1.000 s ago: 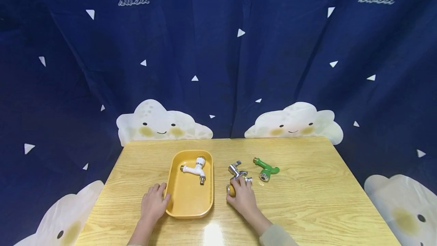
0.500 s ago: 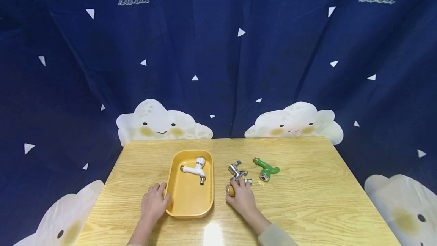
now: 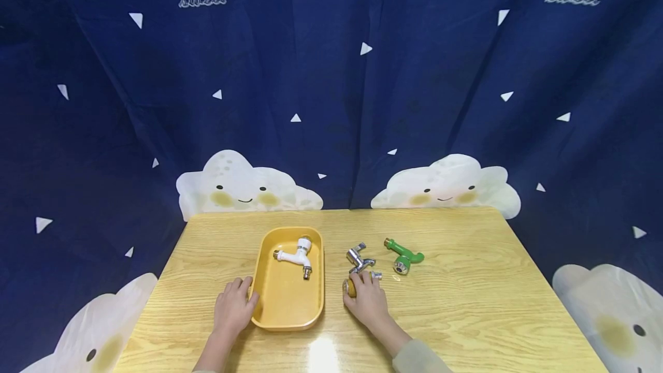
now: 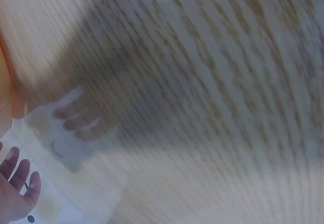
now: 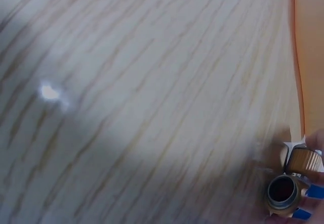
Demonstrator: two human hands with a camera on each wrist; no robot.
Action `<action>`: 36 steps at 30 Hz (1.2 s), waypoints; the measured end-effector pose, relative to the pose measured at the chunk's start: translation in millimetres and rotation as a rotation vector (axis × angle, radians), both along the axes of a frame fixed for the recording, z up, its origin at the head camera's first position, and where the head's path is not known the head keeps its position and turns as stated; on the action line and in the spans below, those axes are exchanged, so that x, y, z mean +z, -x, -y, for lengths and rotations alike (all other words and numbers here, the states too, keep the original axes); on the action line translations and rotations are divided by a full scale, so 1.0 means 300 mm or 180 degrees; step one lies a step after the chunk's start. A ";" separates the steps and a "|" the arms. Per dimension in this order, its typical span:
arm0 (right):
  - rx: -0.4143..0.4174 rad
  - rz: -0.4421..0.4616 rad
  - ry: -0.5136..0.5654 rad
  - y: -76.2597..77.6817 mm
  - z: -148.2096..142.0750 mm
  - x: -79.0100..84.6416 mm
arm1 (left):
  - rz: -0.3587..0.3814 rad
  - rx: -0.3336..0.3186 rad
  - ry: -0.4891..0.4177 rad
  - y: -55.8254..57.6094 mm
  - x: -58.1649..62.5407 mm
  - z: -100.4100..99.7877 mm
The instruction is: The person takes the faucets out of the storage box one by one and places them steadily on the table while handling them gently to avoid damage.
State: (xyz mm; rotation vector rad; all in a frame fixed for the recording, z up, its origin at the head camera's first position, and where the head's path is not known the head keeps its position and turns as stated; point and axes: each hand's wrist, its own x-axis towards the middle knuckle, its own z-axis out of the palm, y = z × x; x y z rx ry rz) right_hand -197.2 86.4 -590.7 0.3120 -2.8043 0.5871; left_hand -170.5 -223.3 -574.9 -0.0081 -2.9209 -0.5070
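Observation:
In the head view my right hand grips a yellow tap on the table; its silver end shows past the fingertips, and the hand hides its middle. The right wrist view catches the tap's ribbed knob and dark round opening. Just beyond that hand lies a chrome tap, and a green tap is farther right. My left hand rests at the left rim of a yellow tray, fingers relaxed. Inside the tray, toward its far end, lies a white tap.
All of this is on a wooden table. A dark blue curtain with white triangles and clouds hangs behind and beside it.
The yellow tap has shifted slightly under my right hand, its silver end dipping a little lower. My left hand, the tray and the other taps have stayed in place.

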 end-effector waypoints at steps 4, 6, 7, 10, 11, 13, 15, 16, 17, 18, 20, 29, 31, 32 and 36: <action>0.0015 0.0018 -0.0047 -0.006 0.000 0.009 | 0.0009 -0.0004 0.0008 0.000 -0.001 0.002; 0.0035 0.0056 -0.0045 -0.010 -0.001 0.016 | 0.0014 -0.0002 0.0001 -0.001 -0.001 0.002; 0.0051 0.0082 -0.0044 -0.012 -0.003 0.020 | 0.0019 -0.0003 -0.0005 -0.001 -0.001 0.002; 0.0098 0.0209 -0.0062 -0.017 -0.009 0.037 | 0.0030 -0.0005 -0.0011 -0.002 0.001 0.002; 0.0100 0.0271 -0.0074 -0.019 -0.011 0.044 | 0.0039 -0.0008 -0.0014 -0.002 0.001 0.002; 0.0101 0.0400 -0.0103 -0.019 -0.017 0.061 | 0.0056 -0.0011 -0.0017 -0.001 0.001 0.002; 0.0068 0.0540 -0.0138 -0.016 -0.020 0.085 | 0.0068 -0.0008 -0.0016 -0.001 0.001 0.001; 0.0047 0.0599 -0.0148 -0.012 -0.020 0.097 | 0.0073 -0.0008 -0.0016 -0.001 0.001 0.001; 0.0033 0.0638 -0.0155 -0.008 -0.020 0.110 | 0.0076 -0.0008 -0.0018 -0.001 0.000 0.001; 0.0027 0.0670 -0.0160 -0.002 -0.019 0.125 | 0.0077 -0.0007 -0.0016 -0.001 0.001 0.001; 0.0046 0.0674 -0.0135 0.012 -0.015 0.157 | 0.0077 -0.0008 -0.0017 -0.001 0.001 0.002; 0.0489 0.0244 -0.0052 0.109 0.027 0.271 | 0.0047 -0.0006 -0.0022 0.001 -0.003 0.004; 0.0567 0.0197 -0.0110 0.132 0.042 0.286 | 0.0051 -0.0006 -0.0026 0.000 -0.003 0.004; 0.0604 0.0176 -0.0121 0.144 0.050 0.292 | 0.0054 -0.0006 -0.0024 0.000 -0.003 0.005; 0.0712 0.0216 -0.0253 0.182 0.090 0.309 | 0.0042 -0.0008 -0.0012 0.000 -0.003 0.006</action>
